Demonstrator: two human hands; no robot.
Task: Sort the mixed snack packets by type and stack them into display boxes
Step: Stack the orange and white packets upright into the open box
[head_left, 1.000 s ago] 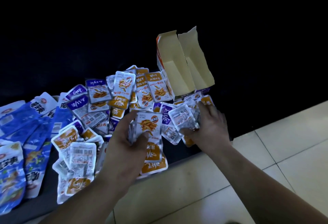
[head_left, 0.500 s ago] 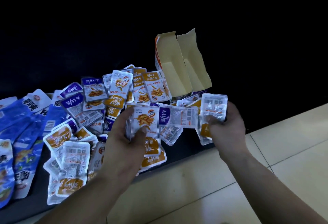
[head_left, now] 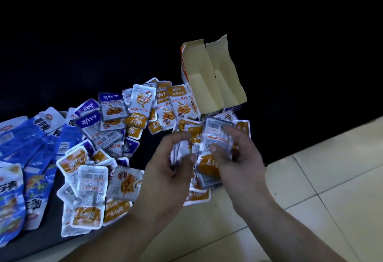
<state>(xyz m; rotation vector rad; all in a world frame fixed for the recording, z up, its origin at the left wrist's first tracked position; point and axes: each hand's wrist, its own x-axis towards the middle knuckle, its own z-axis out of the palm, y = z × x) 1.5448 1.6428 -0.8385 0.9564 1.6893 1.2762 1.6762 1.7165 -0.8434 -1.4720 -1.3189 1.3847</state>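
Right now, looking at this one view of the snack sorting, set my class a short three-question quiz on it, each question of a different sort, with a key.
1. True or false: the open box already holds a stack of packets.
2. Which packets lie farthest left? A) orange packets B) blue bags C) purple packets
3. Fill in: the packet in the right hand shows its ____ side, with a barcode.

Key:
1. False; the inside that shows is bare card.
2. B; the blue bags lie at the left edge, the orange packets and purple packets nearer the middle.
3. Back. The left hand holds a bunch of packets too.
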